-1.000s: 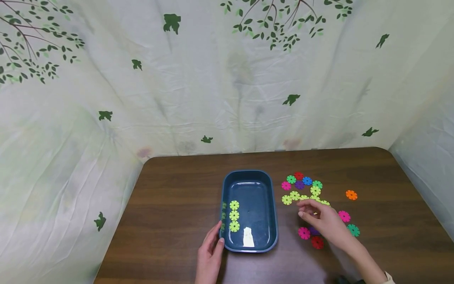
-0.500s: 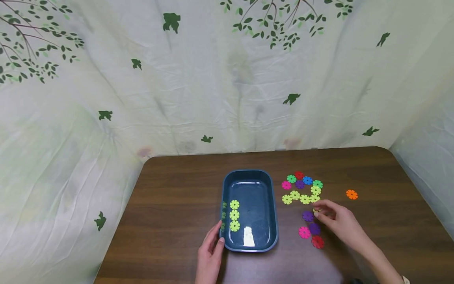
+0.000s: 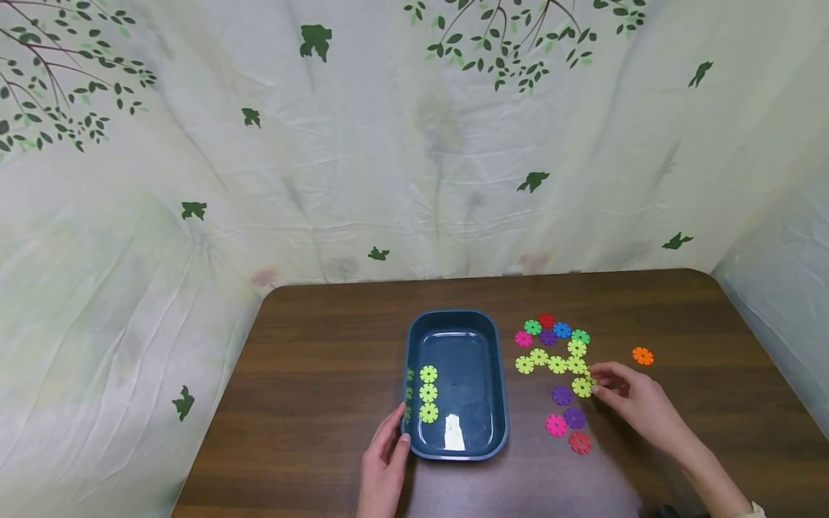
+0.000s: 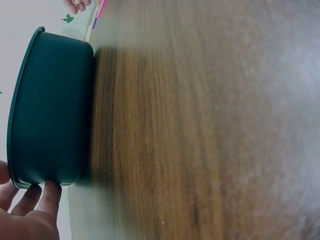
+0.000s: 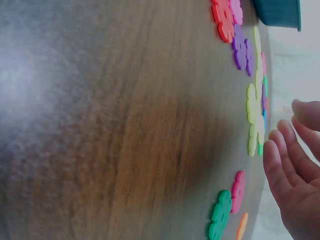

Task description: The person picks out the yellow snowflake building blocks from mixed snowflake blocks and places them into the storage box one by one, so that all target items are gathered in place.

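My left hand (image 3: 383, 460) grips the near left corner of a deep blue plastic tray (image 3: 501, 403); the left wrist view shows its fingertips (image 4: 50, 192) against the tray's outer wall. Inside the tray, three yellow-green notched building discs (image 3: 428, 393) line up along the left side. My right hand (image 3: 637, 406) hovers at the loose discs, its thumb and forefinger beside a yellow-green disc (image 3: 582, 387). In the right wrist view nothing shows between the bent fingers, and the hand looks slightly above the discs. Whether a fingertip touches one, I cannot tell.
Several more yellow-green discs (image 3: 557, 365) run in a chain right of the tray. Beyond them lies a mixed-colour cluster (image 3: 547, 337). Nearer are purple (image 3: 573, 418), pink (image 3: 555, 425) and red (image 3: 580, 442) discs. An orange disc (image 3: 643, 356) lies apart; a green disc (image 5: 220, 215) is under my right arm.
My right hand has moved rightward and a little nearer, away from the yellow-green chain, uncovering the purple discs and a yellow-green one. My left hand and the tray have stayed put.
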A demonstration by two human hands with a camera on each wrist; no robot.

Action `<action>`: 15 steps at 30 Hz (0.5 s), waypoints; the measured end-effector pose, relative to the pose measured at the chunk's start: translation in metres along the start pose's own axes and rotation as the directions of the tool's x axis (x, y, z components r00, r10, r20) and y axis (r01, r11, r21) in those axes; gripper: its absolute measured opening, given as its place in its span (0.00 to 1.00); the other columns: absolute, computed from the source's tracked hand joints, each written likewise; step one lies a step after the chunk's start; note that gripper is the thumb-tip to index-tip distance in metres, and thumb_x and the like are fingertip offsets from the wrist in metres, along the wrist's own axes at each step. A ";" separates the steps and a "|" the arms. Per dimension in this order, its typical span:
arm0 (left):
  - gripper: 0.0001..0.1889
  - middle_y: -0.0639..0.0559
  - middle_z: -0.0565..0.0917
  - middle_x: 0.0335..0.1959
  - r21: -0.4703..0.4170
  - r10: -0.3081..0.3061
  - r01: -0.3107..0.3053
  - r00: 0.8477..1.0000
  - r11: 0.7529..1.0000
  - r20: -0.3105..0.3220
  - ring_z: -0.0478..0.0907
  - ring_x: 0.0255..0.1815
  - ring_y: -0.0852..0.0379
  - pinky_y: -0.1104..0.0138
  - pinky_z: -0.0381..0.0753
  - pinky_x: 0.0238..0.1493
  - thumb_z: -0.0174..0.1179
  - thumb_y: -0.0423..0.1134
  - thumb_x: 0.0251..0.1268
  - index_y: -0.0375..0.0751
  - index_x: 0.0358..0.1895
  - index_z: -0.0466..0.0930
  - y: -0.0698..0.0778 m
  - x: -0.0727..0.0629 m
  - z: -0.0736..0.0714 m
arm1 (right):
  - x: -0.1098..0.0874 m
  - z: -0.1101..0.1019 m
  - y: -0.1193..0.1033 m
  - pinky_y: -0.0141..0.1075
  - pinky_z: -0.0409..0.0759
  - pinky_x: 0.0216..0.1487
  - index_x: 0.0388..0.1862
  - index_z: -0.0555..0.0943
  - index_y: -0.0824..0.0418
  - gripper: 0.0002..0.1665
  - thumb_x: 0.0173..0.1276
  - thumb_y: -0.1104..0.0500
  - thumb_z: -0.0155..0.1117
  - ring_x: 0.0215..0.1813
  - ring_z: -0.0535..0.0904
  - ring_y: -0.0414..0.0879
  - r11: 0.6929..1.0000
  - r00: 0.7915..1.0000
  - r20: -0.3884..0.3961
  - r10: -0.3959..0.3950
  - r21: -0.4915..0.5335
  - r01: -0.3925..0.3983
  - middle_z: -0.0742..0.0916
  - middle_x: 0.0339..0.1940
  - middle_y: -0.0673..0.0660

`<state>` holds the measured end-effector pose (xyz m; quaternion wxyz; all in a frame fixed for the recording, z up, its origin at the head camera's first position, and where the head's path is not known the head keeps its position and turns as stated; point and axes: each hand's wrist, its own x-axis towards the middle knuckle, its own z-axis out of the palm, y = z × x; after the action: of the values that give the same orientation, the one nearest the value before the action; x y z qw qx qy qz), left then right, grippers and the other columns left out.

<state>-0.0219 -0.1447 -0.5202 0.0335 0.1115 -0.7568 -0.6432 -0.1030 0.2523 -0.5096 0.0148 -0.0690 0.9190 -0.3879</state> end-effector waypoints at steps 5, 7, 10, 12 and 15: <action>0.24 0.48 0.73 0.67 0.013 -0.011 0.011 1.000 1.000 0.001 0.66 0.70 0.50 0.59 0.62 0.69 0.54 0.26 0.69 0.46 0.67 0.75 0.000 0.000 0.000 | 0.003 0.000 0.005 0.31 0.82 0.39 0.53 0.81 0.61 0.17 0.67 0.60 0.68 0.43 0.82 0.47 1.000 1.000 -0.018 -0.003 -0.021 0.002 0.86 0.42 0.52; 0.24 0.48 0.73 0.67 0.027 -0.022 0.022 1.000 0.999 0.000 0.66 0.70 0.49 0.59 0.63 0.69 0.54 0.26 0.69 0.47 0.67 0.74 0.000 0.001 0.000 | 0.004 -0.001 0.008 0.32 0.83 0.40 0.53 0.81 0.61 0.16 0.67 0.61 0.68 0.43 0.82 0.48 0.999 1.000 -0.022 -0.003 -0.034 0.003 0.86 0.42 0.53; 0.24 0.47 0.73 0.67 0.042 -0.039 0.039 0.999 0.998 0.000 0.66 0.70 0.48 0.58 0.63 0.69 0.54 0.27 0.70 0.47 0.67 0.74 0.000 0.001 0.000 | 0.006 -0.001 0.011 0.33 0.83 0.40 0.53 0.81 0.61 0.16 0.66 0.62 0.69 0.43 0.81 0.49 0.999 1.000 -0.025 -0.001 -0.050 0.000 0.86 0.42 0.53; 0.24 0.47 0.73 0.67 0.047 -0.046 0.046 0.999 0.998 -0.002 0.65 0.70 0.47 0.57 0.63 0.68 0.54 0.27 0.69 0.46 0.67 0.74 0.001 0.002 0.000 | 0.008 -0.002 0.012 0.36 0.84 0.41 0.53 0.81 0.61 0.17 0.66 0.62 0.69 0.44 0.81 0.50 0.998 1.000 -0.021 0.002 -0.055 -0.004 0.86 0.42 0.54; 0.24 0.47 0.73 0.67 0.050 -0.059 0.059 0.998 0.997 -0.006 0.65 0.71 0.47 0.57 0.63 0.68 0.54 0.26 0.69 0.46 0.67 0.74 0.000 0.002 0.000 | 0.009 -0.002 0.013 0.42 0.85 0.42 0.54 0.80 0.63 0.18 0.66 0.62 0.68 0.45 0.82 0.52 0.999 1.000 0.003 0.016 -0.051 -0.015 0.85 0.44 0.57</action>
<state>-0.0237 -0.1448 -0.5203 0.0133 0.1359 -0.7689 -0.6247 -0.1140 0.2619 -0.5170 0.0176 -0.0629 0.9291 -0.3640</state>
